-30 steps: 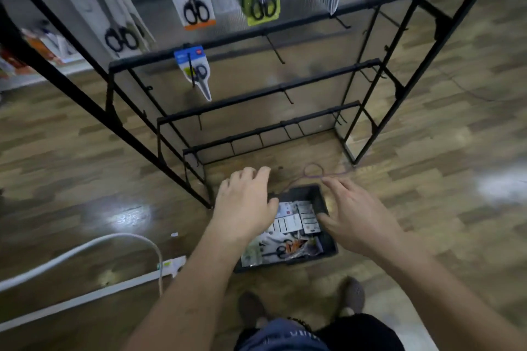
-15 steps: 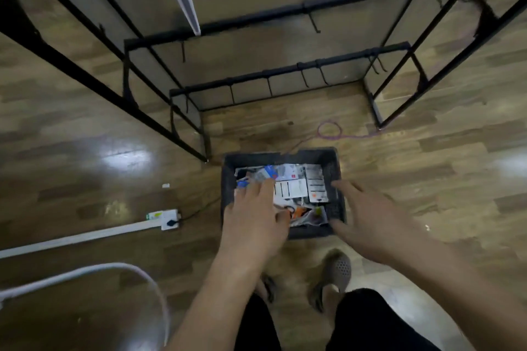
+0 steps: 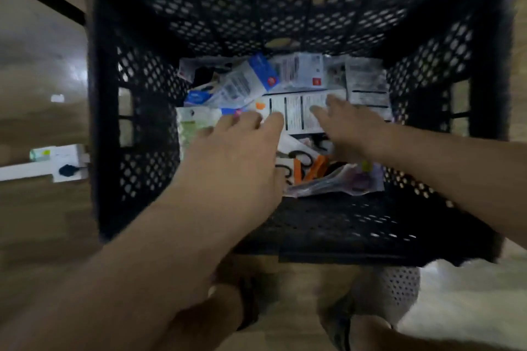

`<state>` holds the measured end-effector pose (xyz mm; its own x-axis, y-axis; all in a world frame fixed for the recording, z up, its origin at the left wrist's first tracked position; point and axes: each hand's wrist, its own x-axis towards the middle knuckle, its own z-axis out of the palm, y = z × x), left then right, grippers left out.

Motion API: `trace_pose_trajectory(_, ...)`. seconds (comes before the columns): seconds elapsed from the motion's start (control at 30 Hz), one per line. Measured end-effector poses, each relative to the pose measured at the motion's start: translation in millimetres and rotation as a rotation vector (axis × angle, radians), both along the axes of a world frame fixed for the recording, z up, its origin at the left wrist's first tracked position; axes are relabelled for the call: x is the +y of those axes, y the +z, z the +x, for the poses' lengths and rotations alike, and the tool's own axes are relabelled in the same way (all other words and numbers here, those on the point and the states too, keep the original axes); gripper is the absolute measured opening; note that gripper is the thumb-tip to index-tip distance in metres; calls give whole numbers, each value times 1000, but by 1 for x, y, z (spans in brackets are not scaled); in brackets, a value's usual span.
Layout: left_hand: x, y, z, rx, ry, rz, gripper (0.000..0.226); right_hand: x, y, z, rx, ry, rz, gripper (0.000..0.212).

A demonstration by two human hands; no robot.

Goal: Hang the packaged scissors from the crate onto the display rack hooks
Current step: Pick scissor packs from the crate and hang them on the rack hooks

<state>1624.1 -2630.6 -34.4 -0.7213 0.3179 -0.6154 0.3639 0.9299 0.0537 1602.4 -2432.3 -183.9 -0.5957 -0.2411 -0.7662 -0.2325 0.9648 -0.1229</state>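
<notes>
The packaged scissors [image 3: 251,81] are being held in a heap on the bottom of the black crate [image 3: 142,128], mid-frame. The left hand [image 3: 236,151] is being spread, fingers loose, over the heap's lower left. The right hand [image 3: 350,128] is being laid, fingers straight, on a white pack [image 3: 296,112].

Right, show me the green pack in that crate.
The pale green pack on the crate's left side, by the left hand; others are white, blue, orange or purple.

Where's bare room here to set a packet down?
Bare wooden floor lies left of the crate, this side of the white power strip. Inside it is crowded: scissors packets cover the bottom, with the left hand and right hand over them.
</notes>
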Motion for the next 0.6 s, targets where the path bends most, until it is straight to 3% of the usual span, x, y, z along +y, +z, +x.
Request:
trace_pose_trajectory(0.1,-14,-9,-14,83,-90,-53,64,-6,-29,-23,88,123,83,95)
trace_pose_trajectory(0.27,-7,-15,-49,80,-90,-168,70,-26,-27,-22,213,286,103,40)
trace_pose_trajectory(0.37,2,-21,-64,70,-101,-179,64,-28,-6,-30,180,279,106,18)
trace_pose_trajectory(0.5,4,-34,-67,94,-121,-158,60,-22,31,-42,235,246,58,16)
trace_pose_trajectory(0.6,0,-42,-62,29,-135,-118,73,-20,56,-48,221,226,-11,16)
